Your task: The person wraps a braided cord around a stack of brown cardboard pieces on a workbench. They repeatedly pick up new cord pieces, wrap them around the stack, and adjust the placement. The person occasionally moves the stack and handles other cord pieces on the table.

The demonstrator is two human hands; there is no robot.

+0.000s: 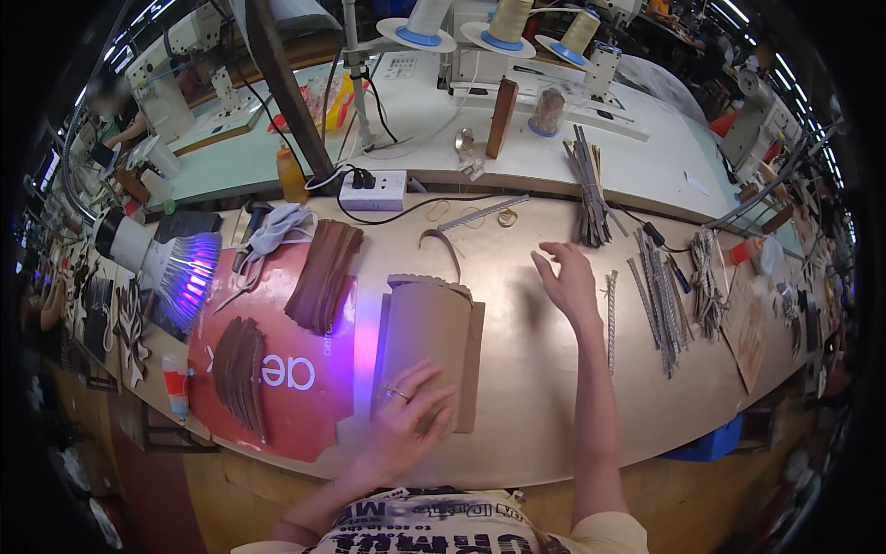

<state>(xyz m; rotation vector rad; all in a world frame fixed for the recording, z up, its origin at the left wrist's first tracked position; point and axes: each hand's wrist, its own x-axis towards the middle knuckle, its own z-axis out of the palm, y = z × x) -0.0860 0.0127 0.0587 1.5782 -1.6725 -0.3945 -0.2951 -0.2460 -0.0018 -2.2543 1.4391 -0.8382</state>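
A tan curved cardboard form (426,323) with a scalloped far edge lies on a flat brown board in front of me. My left hand (413,406), a ring on one finger, lies on the near part of the form with its fingers stretched out. Raised above the table to the right is my right hand (568,277), thumb and fingers apart and nothing between them. A thin brown strip (448,249) curls up beyond the form's far edge. Right of my right forearm lies a braided pale strip (611,321).
Stacks of brown strips (325,275) rest on a red sheet (305,406) at left, beside a glowing lamp (185,268). Bundles of grey strips (657,305) lie at right. A white power strip (373,191) and thread spools (420,28) stand at the back.
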